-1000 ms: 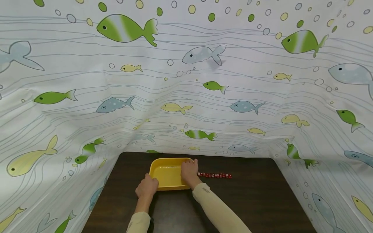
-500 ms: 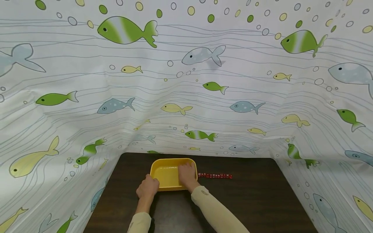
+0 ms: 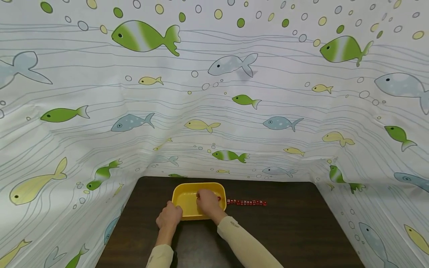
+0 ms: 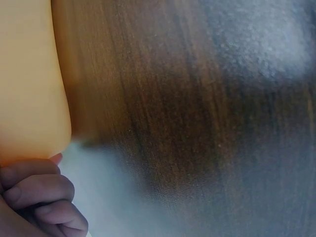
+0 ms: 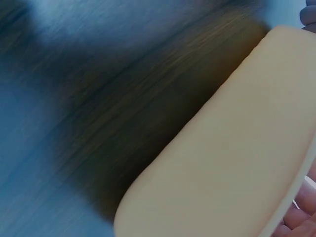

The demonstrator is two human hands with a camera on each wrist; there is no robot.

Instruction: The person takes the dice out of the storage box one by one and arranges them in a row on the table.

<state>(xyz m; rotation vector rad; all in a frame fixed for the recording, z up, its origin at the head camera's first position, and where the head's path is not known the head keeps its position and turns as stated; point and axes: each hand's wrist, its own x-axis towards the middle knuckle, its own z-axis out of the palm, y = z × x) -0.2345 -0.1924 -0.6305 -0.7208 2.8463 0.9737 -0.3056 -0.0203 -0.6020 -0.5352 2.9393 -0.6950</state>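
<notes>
A shallow yellow tray (image 3: 187, 204) stands toward the far left of the dark table. My left hand (image 3: 169, 215) grips its near left corner; in the left wrist view the fingers (image 4: 42, 190) curl at the tray wall. Inside the tray is my right hand (image 3: 208, 203), palm down with bent fingers pointing at the tray floor. Just right of that hand a red die (image 3: 219, 198) lies in the tray. The right wrist view is mostly the tray's outer wall (image 5: 222, 143), which covers part of the fingers. I cannot tell whether the right fingertips pinch anything.
A row of several red dice (image 3: 248, 202) runs rightward from the tray's right side. The dark wooden table (image 3: 288, 230) extends to the front and right. A white fish-patterned curtain (image 3: 214, 108) encloses the back and both sides.
My right hand has moved left from the tray's right wall into its middle, uncovering a red die. The left hand keeps its grip; the row of dice looks the same.
</notes>
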